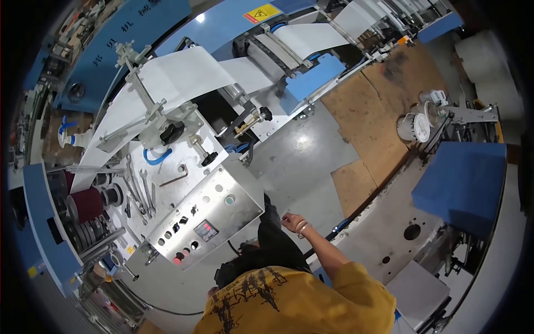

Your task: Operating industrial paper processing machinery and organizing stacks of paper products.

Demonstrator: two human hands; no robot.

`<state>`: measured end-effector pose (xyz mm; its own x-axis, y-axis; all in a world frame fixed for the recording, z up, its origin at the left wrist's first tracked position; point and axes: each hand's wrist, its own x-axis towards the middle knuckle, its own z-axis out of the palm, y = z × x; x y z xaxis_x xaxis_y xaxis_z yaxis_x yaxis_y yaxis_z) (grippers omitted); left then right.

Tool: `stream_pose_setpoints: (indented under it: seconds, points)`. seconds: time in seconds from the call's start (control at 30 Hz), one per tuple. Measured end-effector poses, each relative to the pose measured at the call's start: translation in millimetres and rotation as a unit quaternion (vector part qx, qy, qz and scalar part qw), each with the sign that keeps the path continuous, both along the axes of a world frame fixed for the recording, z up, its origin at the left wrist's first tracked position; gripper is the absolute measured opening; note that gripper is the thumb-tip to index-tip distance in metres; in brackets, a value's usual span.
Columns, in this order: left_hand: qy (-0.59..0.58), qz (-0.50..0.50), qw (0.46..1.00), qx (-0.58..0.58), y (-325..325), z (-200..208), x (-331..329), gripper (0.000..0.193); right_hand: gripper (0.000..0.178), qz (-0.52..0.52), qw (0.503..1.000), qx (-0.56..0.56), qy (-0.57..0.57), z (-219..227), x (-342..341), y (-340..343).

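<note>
My right hand (292,222) hangs beside my right leg, with bracelets at the wrist. Its fingers are loosely bent and a little apart, and I see nothing in them. Only a small patch of my left hand (212,291) shows at the left side of my yellow shirt; its fingers are hidden. Ahead and to the left of my body is a metal control panel (207,209) with knobs, buttons and a small lit display. Behind the panel, wrenches (146,192) and a bent hex key (175,177) lie on the machine's white top.
A wide paper web (172,78) runs across the blue machine. A dark red roll (87,205) sits at the left, near a spray bottle (75,136). Brown boards (361,117) cover part of the grey floor. White buckets (413,127) and a blue cabinet (461,181) stand at the right.
</note>
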<state>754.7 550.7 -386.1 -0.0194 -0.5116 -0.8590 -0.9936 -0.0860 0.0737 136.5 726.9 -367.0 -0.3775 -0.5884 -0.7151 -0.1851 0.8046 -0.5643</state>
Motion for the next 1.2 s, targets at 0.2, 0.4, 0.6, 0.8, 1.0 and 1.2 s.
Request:
stream_pose_setpoints:
  seconds: [0.2,0.4,0.6,0.8,1.0,1.2]
  points:
    - [0.066,-0.153,0.986,0.015,-79.7,0.3,-84.0,0.033,0.035,-0.126,0.99,0.036,-0.043,-7.6,2.9,31.7]
    - [0.151,-0.274,0.949,0.033,-129.3,-36.6,-200.6,0.034,0.033,-0.07,0.995,0.075,0.018,-14.0,27.7,48.1]
    - [0.217,-0.302,0.928,0.007,-118.7,-56.0,-227.1,0.034,0.029,-0.123,0.989,0.077,-0.026,3.9,50.0,79.1]
    - [0.264,-0.282,0.922,-0.028,-83.3,-66.5,-185.8,0.034,0.034,-0.132,0.99,0.039,0.034,-12.8,103.7,89.7]
    - [0.307,-0.239,0.918,-0.078,-42.8,-65.1,-140.4,0.035,0.043,-0.051,0.998,0.021,0.013,22.5,155.2,62.8]
    - [0.343,-0.202,0.908,-0.128,-28.2,-59.1,-116.6,0.035,0.05,0.144,0.989,-0.017,-0.009,8.2,184.8,16.4]
